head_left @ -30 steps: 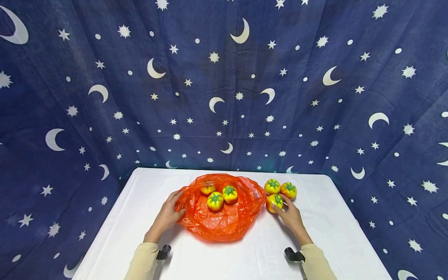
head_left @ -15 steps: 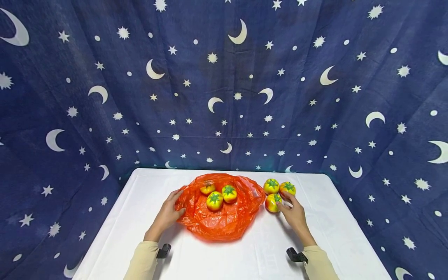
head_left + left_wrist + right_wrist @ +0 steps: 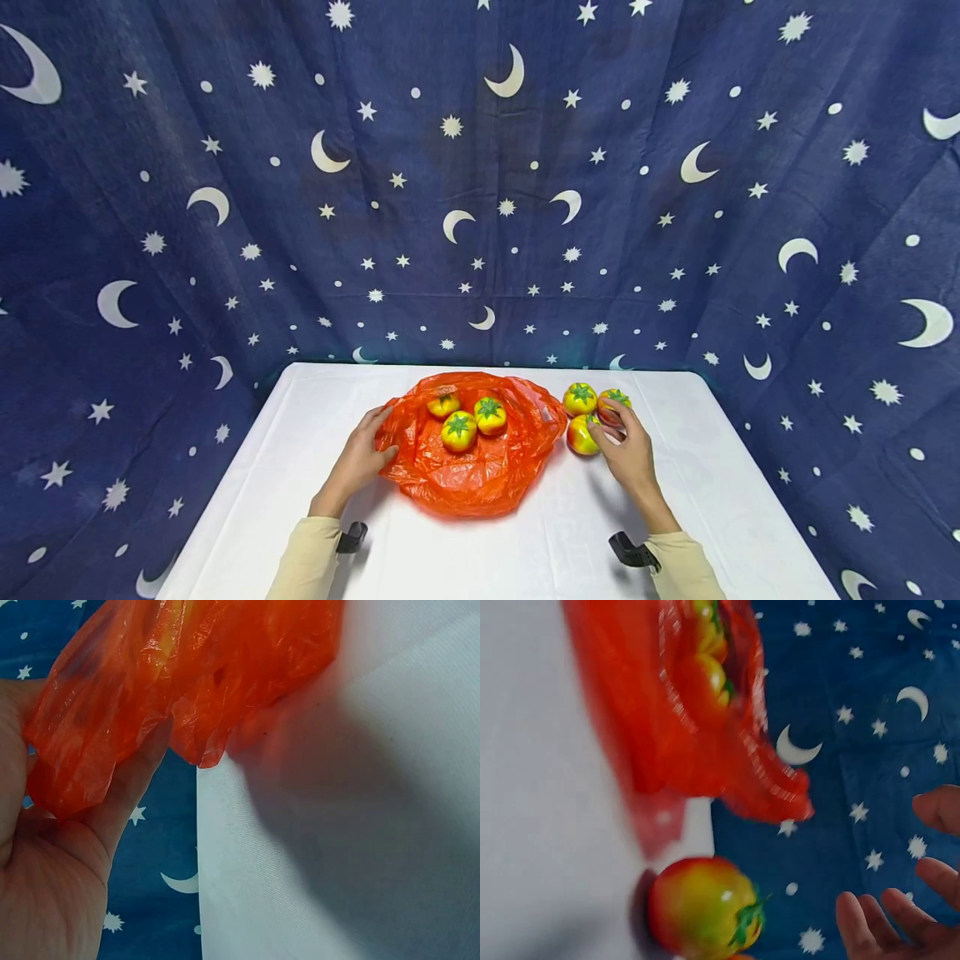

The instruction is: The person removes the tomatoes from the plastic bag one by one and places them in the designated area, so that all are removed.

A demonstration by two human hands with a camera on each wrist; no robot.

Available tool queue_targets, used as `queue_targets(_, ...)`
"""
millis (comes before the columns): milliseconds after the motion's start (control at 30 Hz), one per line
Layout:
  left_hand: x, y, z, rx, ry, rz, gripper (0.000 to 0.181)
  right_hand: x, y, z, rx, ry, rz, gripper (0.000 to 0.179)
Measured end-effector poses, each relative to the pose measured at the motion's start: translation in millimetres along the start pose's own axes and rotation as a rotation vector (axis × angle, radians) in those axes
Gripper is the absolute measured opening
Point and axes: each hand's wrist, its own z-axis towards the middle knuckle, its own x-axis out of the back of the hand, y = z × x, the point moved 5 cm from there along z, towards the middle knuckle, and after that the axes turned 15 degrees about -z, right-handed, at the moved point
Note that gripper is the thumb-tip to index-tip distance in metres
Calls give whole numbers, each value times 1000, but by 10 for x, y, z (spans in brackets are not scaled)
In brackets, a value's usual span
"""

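A crinkled red plastic bag (image 3: 480,493) lies open on the table, with three yellow-red tomatoes (image 3: 458,432) with green leafy tops inside. At the bag's left edge, my left hand (image 3: 358,457) holds the film between thumb and fingers; the left wrist view shows the film (image 3: 82,742) there. Right of the bag sit three more tomatoes in a cluster: a near one (image 3: 581,437), a back left one (image 3: 580,399) and a back right one (image 3: 614,402), partly hidden by my fingers. My right hand (image 3: 630,454) hovers beside them, its fingers apart from the near tomato (image 3: 701,907) in the right wrist view.
A white cloth covers the table (image 3: 510,558). Behind it hangs a dark blue curtain (image 3: 405,317) with moons and stars. Black camera mounts (image 3: 352,538) are strapped at both wrists.
My right hand has drawn off the near tomato and shifted slightly back and right, toward the back right one. My left hand has stayed at the bag's edge. The head view has shifted slightly.
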Motion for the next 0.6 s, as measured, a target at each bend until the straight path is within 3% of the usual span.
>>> queue_targets(233,16,0,-16,12,-2,11,70,-27,-241,-69,-74,-110,160,50)
queue_targets(600,38,9,-15,-1,3,-6,70,-196,-478,-189,60,-142,240,50)
